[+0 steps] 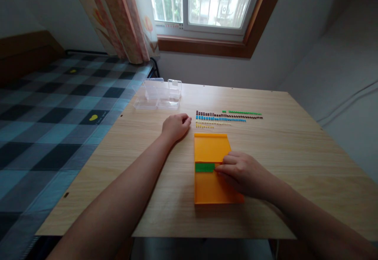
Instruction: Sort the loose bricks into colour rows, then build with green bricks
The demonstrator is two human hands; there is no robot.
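An orange tray point(211, 148) with a divider across it lies on the wooden table. Just below the divider, a green strip point(204, 167) sits against the tray's left side. My right hand point(242, 171) reaches over the tray's right edge, its fingers pinched together at the strip's right end; what is between the fingertips, if anything, is hidden. My left hand point(176, 127) rests on the table with curled fingers, left of the rows of small pieces point(220, 119). Those rows are green, dark brown, blue, cream and yellow.
Clear plastic boxes point(159, 94) stand at the table's back left. The wooden table point(295, 165) has its front edge close to me. A bed with a checked cover point(67, 106) is on the left, and a window point(212, 4) is behind.
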